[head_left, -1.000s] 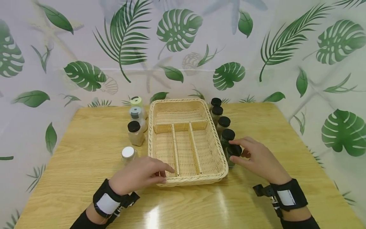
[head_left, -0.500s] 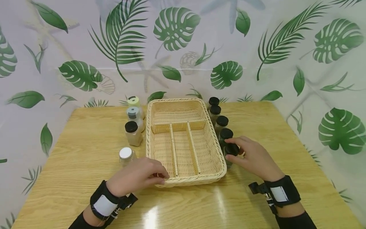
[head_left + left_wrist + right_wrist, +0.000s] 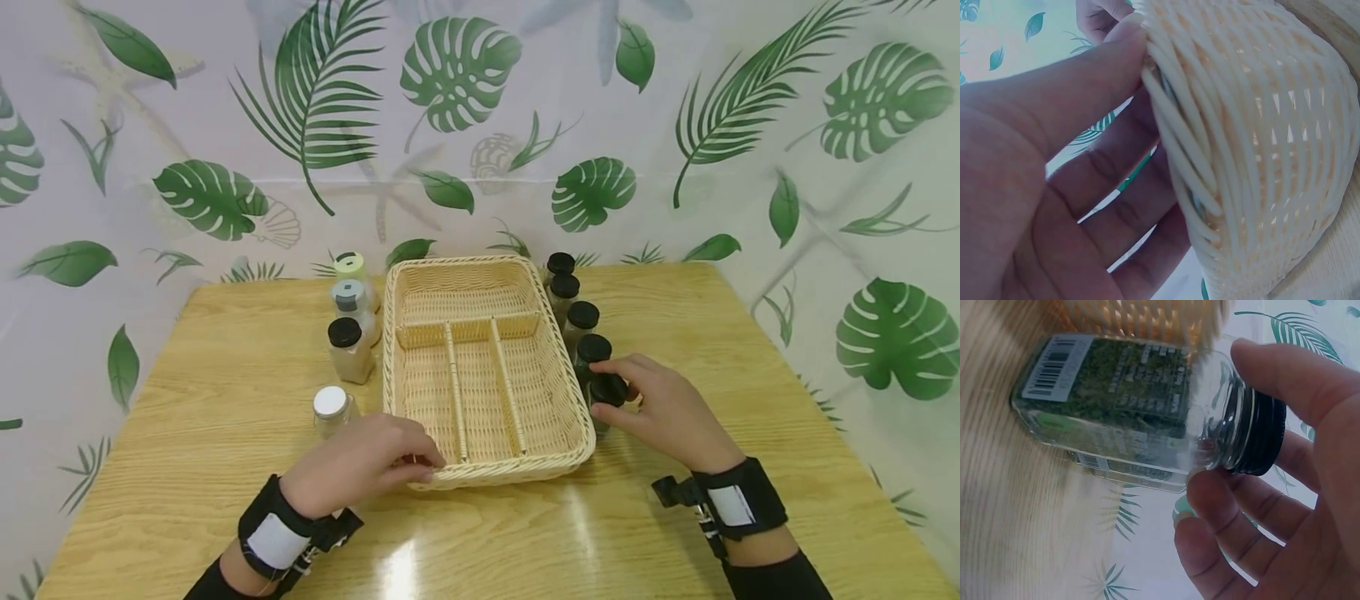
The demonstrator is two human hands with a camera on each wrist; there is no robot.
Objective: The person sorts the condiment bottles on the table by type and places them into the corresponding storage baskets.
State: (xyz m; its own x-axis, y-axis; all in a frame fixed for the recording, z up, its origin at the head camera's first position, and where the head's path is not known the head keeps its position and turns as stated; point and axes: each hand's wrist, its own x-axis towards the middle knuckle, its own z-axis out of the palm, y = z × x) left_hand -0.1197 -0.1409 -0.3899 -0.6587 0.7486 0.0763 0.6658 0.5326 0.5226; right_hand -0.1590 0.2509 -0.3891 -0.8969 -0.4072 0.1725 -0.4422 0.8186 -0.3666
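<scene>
My left hand (image 3: 363,458) grips the near rim of a divided wicker basket (image 3: 517,473). In the left wrist view, the thumb (image 3: 1091,84) lies on the outer side of the woven rim and the fingers go behind it. At the basket's right front corner, my right hand (image 3: 671,408) holds a black-lidded glass spice jar (image 3: 609,390) by its neck. Dried green herbs fill most of that jar (image 3: 1129,394) in the right wrist view, its base on the wooden table. A second similar jar shows partly behind it.
More black-lidded jars (image 3: 582,317) line the basket's right side. Along its left stand a white-lidded jar (image 3: 331,402), a black-lidded jar (image 3: 351,354), a grey-lidded one (image 3: 350,293) and a yellow-green-lidded one (image 3: 350,267). A leaf-print cloth (image 3: 450,200) hangs behind the table.
My left index finger, earlier stretched over the basket's inside, has curled down to the rim. The right hand stays at the same jar. The head view has shifted slightly.
</scene>
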